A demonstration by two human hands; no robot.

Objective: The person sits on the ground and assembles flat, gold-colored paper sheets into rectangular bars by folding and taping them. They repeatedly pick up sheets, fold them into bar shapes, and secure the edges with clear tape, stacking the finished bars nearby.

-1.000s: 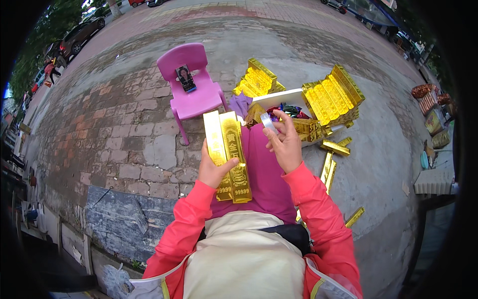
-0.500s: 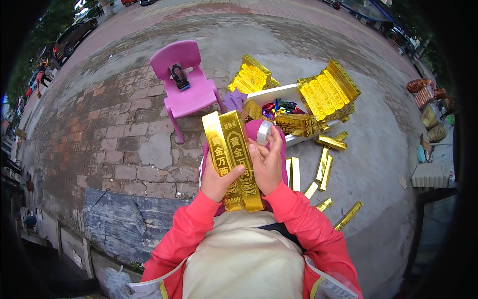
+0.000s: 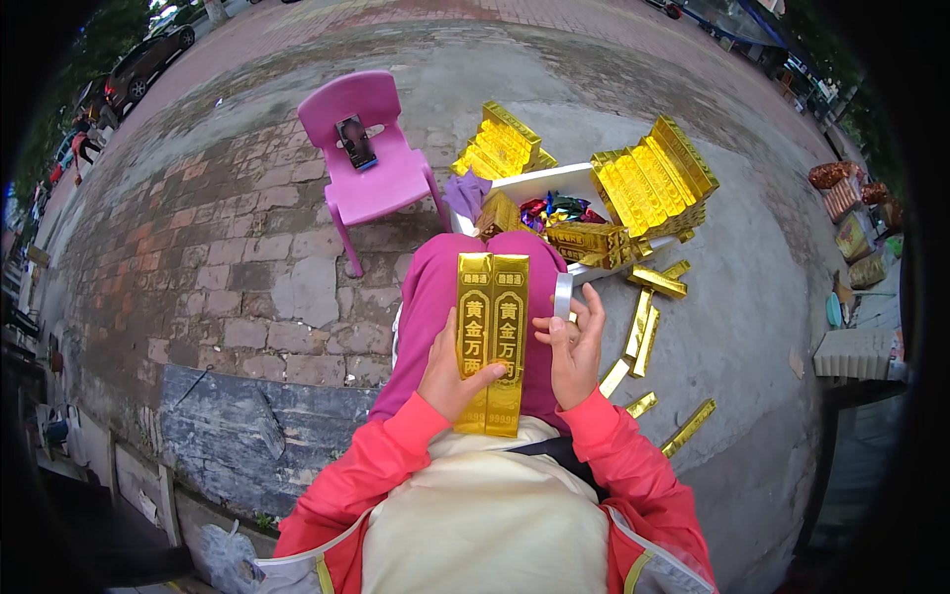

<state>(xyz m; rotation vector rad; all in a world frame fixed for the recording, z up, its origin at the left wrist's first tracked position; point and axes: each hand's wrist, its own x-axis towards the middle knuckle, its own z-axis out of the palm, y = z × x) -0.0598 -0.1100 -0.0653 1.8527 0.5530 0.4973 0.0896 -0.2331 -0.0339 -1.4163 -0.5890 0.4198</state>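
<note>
My left hand point(image 3: 447, 374) is closed around two shiny gold-foil paper bars point(image 3: 493, 342), which lie side by side over my lap with their printed faces up. Its thumb presses across the front of both. To the right of the bars, my right hand point(image 3: 576, 358) is raised and apart from them. A roll of clear tape point(image 3: 562, 295) sits held at its fingers, seen nearly edge-on. Whether a strip hangs off the roll, I cannot make out. Beneath the bars are my purple trousers point(image 3: 426, 287).
Ahead stands a white box point(image 3: 542, 184) with colourful foil pieces point(image 3: 564, 210) inside. Stacked gold bars point(image 3: 653, 183) rest at its right, and another gold stack point(image 3: 502, 144) behind. Loose gold bars point(image 3: 643, 342) lie on the right-hand ground. A pink chair point(image 3: 374, 196) carries a phone point(image 3: 354, 144).
The two bars have lowered toward me and now lie straight and level with each other. My right hand has let go of them and moved right with the tape roll.
</note>
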